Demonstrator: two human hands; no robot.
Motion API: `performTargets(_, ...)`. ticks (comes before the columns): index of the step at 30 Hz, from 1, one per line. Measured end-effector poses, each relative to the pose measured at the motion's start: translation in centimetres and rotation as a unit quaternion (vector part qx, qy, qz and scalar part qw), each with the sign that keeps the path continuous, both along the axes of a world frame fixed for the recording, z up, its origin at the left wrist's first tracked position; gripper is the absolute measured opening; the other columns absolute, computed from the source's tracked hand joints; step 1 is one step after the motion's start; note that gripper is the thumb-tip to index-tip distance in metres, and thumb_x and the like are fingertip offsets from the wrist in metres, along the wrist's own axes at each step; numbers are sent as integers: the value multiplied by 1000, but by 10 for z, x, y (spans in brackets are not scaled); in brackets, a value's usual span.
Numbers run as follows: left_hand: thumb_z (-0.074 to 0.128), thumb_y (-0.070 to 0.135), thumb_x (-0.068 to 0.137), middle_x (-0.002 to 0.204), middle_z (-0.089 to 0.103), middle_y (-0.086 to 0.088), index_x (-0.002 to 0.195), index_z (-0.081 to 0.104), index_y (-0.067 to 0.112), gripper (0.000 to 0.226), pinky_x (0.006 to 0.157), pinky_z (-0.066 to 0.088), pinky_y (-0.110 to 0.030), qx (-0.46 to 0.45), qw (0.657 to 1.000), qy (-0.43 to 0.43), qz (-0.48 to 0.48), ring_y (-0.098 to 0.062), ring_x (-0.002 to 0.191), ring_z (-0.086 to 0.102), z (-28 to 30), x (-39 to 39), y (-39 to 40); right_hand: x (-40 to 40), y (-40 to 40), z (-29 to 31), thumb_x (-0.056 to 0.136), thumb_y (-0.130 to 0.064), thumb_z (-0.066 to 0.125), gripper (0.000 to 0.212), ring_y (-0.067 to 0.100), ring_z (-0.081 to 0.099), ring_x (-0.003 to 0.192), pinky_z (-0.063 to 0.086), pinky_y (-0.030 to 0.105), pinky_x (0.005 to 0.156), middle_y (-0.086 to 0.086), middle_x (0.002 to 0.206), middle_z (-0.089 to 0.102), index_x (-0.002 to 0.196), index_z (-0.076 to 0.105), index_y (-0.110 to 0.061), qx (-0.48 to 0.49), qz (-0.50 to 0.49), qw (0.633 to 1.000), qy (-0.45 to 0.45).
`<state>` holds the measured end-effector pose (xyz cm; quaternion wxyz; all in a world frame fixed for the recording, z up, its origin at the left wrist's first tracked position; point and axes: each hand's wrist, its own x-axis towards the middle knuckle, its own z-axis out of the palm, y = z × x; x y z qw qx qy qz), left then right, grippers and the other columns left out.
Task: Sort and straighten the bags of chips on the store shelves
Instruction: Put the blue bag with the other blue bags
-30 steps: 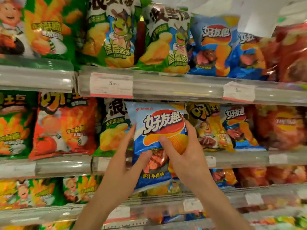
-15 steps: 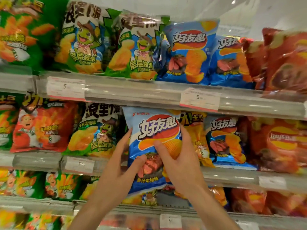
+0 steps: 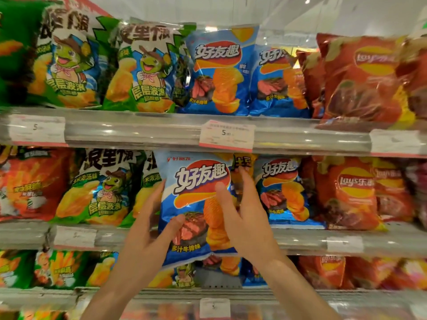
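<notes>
I hold a blue chip bag [image 3: 196, 195] upright in front of the middle shelf, its top near the upper shelf rail. My left hand [image 3: 147, 229] grips its left edge with the thumb on the front. My right hand [image 3: 245, 218] grips its right side, fingers behind and thumb on the front. A yellow bag [image 3: 242, 165] peeks out behind it. Matching blue bags stand on the middle shelf to the right [image 3: 284, 192] and on the top shelf [image 3: 221, 70].
Green frog-print bags [image 3: 97, 190] fill the shelf left of the held bag, orange-red bags [image 3: 27, 183] further left. Red Lay's bags [image 3: 351, 192] stand at the right on both shelves. Price tags [image 3: 227, 135] hang on the clear shelf rails. More bags sit on the lower shelf [image 3: 231, 294].
The view has shifted up and to the right along the shelves. Both hands keep hold of the blue bag, which has risen slightly toward the upper rail.
</notes>
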<state>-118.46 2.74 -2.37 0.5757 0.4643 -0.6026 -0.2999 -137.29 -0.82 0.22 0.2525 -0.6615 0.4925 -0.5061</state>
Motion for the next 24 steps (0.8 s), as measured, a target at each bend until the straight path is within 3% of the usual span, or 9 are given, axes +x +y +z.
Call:
performTargets(2, 62, 37, 87, 129, 60, 29, 142, 36, 59, 65, 77, 57, -18, 1, 1000, 3, 1, 3, 115, 61, -1, 5, -3, -14, -14, 5, 89, -80, 40, 79, 17, 53, 127, 47, 44, 106, -6, 138, 54, 153, 29, -34, -3, -45, 999, 11)
performTargets(5, 62, 36, 86, 131, 58, 29, 140, 36, 62, 65, 77, 57, -19, 0, 1000, 2, 8, 4, 119, 57, -1, 12, -5, -33, -47, 7, 95, -63, 47, 64, 34, 53, 119, 46, 45, 96, 12, 126, 55, 135, 48, -12, 13, -153, 981, 119)
performTargets(9, 61, 39, 84, 123, 58, 36, 127, 35, 76, 63, 75, 55, -15, 4, 1000, -2, 7, 8, 113, 59, 0, 17, -7, -27, -76, -2, 98, -60, 46, 75, 43, 43, 133, 38, 48, 108, 26, 141, 45, 146, 35, -2, 97, -170, 956, 217)
performTargets(12, 61, 44, 84, 131, 57, 33, 133, 32, 74, 65, 83, 54, -19, 6, 1000, -18, 7, 6, 119, 56, -1, 21, -7, -18, -83, -7, 97, -66, 42, 90, 43, 37, 138, 33, 47, 112, 27, 148, 39, 152, 24, 3, 108, -182, 946, 244)
performTargets(16, 61, 46, 83, 138, 56, 26, 137, 32, 71, 66, 97, 55, -35, 10, 1000, -16, 9, -3, 126, 55, -3, 27, -7, -13, -85, -16, 95, -66, 46, 79, 43, 44, 130, 37, 47, 107, 25, 141, 46, 142, 43, -2, 89, -195, 949, 231)
performTargets(19, 61, 48, 81, 141, 54, 22, 138, 32, 70, 67, 98, 55, -40, 14, 1000, -15, 14, -8, 129, 54, -4, 30, -7, -10, -84, -17, 94, -64, 52, 73, 46, 53, 121, 46, 49, 98, 23, 138, 46, 137, 47, -5, 72, -190, 958, 204)
performTargets(24, 61, 45, 83, 140, 53, 30, 136, 32, 73, 66, 91, 57, -30, 13, 1000, -18, 15, -2, 128, 54, -4, 31, -6, -12, -83, -12, 94, -58, 59, 65, 43, 58, 116, 50, 44, 84, 17, 136, 46, 136, 48, -11, 42, -195, 964, 177)
